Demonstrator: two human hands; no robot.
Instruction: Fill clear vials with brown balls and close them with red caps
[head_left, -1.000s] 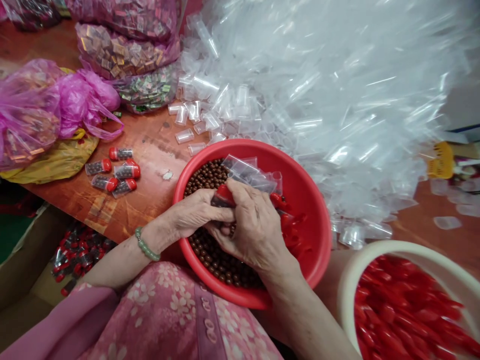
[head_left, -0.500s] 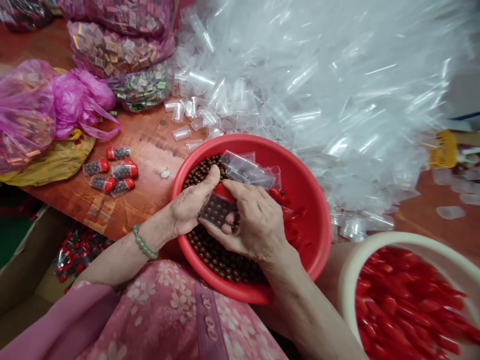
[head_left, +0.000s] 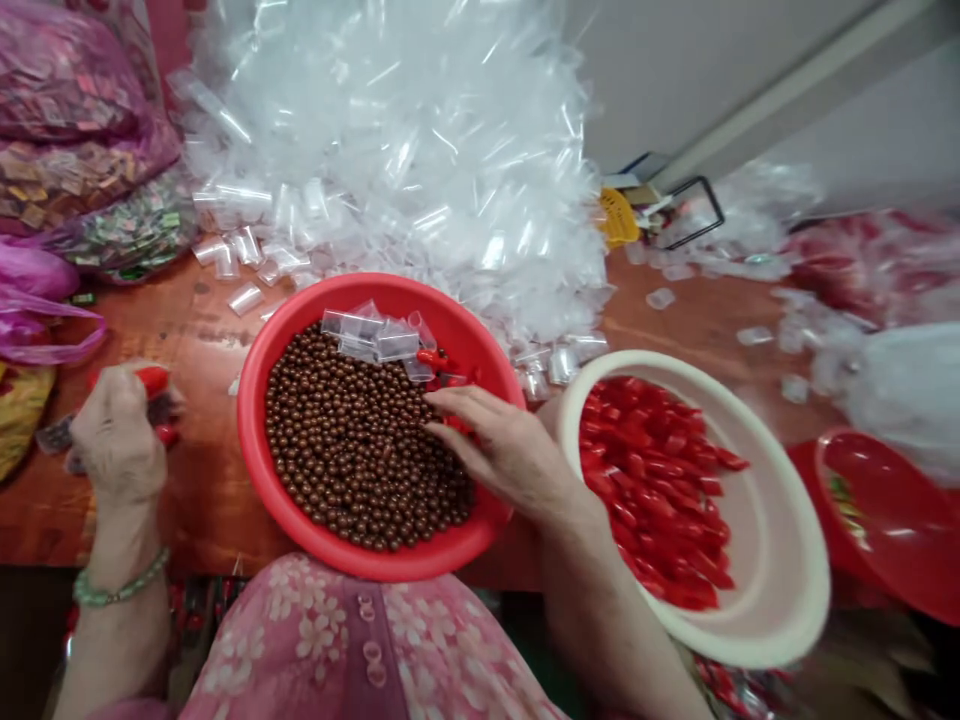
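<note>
A red basin (head_left: 255, 400) on my lap edge holds a heap of small brown balls (head_left: 345, 440), a few clear plastic tubes (head_left: 375, 335) and some red caps. My left hand (head_left: 116, 435) is out over the wooden table to the left of the basin, closed around a filled tube with a red cap (head_left: 154, 380); other capped tubes lie beneath it. My right hand (head_left: 502, 450) hovers over the right side of the basin with its fingers stretched out, holding nothing that shows.
A cream bowl (head_left: 780, 560) full of red caps (head_left: 660, 480) stands right of the basin. A big pile of clear tubes (head_left: 390, 150) fills the back of the table. Pink bags (head_left: 45, 90) of wrapped sweets lie at the left, another red basin (head_left: 900, 530) at far right.
My left hand has carried the capped, filled tube out of the basin to the table at the left. My right hand let go and stayed over the basin. The view swung right.
</note>
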